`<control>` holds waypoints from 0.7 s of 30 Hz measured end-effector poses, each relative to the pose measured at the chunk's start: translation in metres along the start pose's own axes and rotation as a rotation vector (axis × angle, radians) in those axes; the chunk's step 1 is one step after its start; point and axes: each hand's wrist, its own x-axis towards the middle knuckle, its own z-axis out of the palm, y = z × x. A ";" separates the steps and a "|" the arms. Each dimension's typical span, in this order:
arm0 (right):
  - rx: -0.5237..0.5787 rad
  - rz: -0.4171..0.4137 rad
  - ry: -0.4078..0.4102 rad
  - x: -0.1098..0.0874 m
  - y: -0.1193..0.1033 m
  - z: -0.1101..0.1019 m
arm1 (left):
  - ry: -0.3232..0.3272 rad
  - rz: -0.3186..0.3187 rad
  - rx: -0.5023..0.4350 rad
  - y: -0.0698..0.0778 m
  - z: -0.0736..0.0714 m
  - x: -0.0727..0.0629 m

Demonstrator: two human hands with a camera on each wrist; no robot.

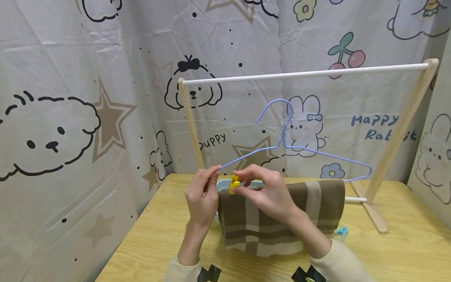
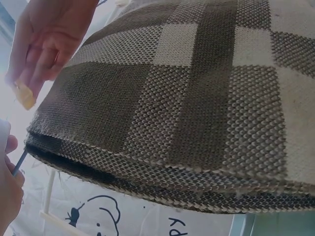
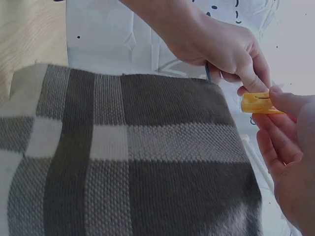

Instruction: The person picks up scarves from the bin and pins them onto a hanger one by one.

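Above the table, your right hand pinches a yellow clothespin between thumb and finger, near the top left corner of the checked knit cloth. Your left hand pinches the left end of the blue wire hanger, maybe to keep it still. The cloth hangs folded over the hanger's low bar, so the bar seems to hold it up. Beside its bottom right corner lies a teal clothespin. Behind it sits a light blue basket. Toward the table's back edge stands a wooden rack.
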 end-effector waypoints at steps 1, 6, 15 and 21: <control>0.001 0.011 0.000 0.000 0.000 0.002 | 0.002 0.003 -0.001 0.000 0.000 0.000; 0.004 0.066 0.008 0.002 0.001 0.009 | 0.019 0.020 -0.001 0.001 0.001 0.002; -0.011 0.126 -0.057 0.004 0.005 0.015 | 0.055 0.048 -0.010 0.003 0.004 0.000; -0.030 0.140 -0.118 0.009 0.005 0.013 | 0.097 0.060 -0.025 0.006 0.005 0.002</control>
